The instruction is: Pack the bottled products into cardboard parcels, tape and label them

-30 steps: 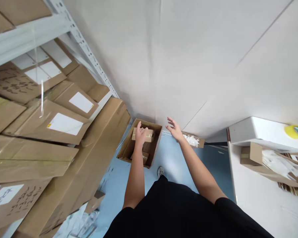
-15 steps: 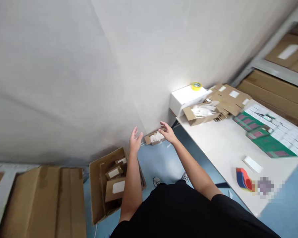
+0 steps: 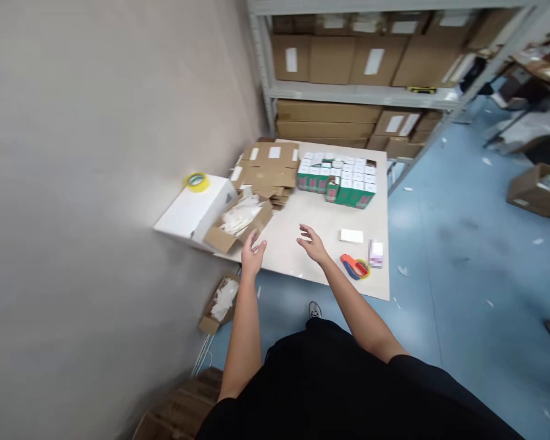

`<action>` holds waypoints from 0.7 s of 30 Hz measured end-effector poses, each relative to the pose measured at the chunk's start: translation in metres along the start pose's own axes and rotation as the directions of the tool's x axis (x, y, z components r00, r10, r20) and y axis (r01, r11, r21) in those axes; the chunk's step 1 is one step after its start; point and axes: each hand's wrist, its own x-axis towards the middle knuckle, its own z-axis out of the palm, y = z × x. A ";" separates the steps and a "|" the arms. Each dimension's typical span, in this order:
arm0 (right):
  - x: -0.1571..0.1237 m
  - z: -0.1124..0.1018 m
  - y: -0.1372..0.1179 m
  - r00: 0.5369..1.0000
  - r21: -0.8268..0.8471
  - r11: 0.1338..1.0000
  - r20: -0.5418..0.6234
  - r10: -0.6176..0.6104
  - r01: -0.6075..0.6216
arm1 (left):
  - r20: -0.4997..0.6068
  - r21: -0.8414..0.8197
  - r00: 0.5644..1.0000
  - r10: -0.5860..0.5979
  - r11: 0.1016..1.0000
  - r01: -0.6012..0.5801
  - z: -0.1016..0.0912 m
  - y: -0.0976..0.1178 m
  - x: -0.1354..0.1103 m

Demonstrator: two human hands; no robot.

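Note:
My left hand is raised with its fingers apart and nothing in it. It is nearest to an open cardboard box full of white packing material at the table's left side. Also empty, my right hand hovers over the front of the white table, fingers spread and curved. To its right lie a small white box and a red and blue tape dispenser. Several small green and white boxes stand in a block farther back.
Flattened cardboard is stacked at the back left, beside a white box bearing a yellow tape roll. Shelving with cartons stands behind. Another box of white scraps sits on the floor by the wall.
My view has swung to the right, bringing the table and shelving in front of me. Both hands stay raised, open and empty, and now appear against the table.

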 end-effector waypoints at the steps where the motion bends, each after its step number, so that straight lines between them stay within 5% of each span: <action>1: 0.002 -0.025 0.003 0.999 -0.003 1.000 -0.051 0.014 -0.014 | 0.052 -0.001 0.999 0.004 1.000 -0.004 0.028 0.004 0.011; 6: -0.014 -0.131 0.026 0.949 -0.013 0.997 -0.308 0.070 -0.078 | 0.304 0.016 0.953 0.014 1.000 -0.020 0.150 0.017 0.039; 11: -0.042 -0.185 0.071 0.856 -0.053 0.975 -0.491 0.163 -0.216 | 0.474 0.014 0.880 -0.016 1.000 0.011 0.226 0.015 0.040; 16: -0.072 -0.195 0.138 0.709 -0.131 0.819 -0.587 0.391 -0.559 | 0.546 0.052 0.833 -0.093 0.996 0.077 0.247 -0.003 0.032; 21: -0.090 -0.170 0.193 0.746 -0.247 0.738 -0.462 0.480 -0.628 | 0.588 0.142 0.786 -0.190 0.981 0.131 0.231 -0.023 0.033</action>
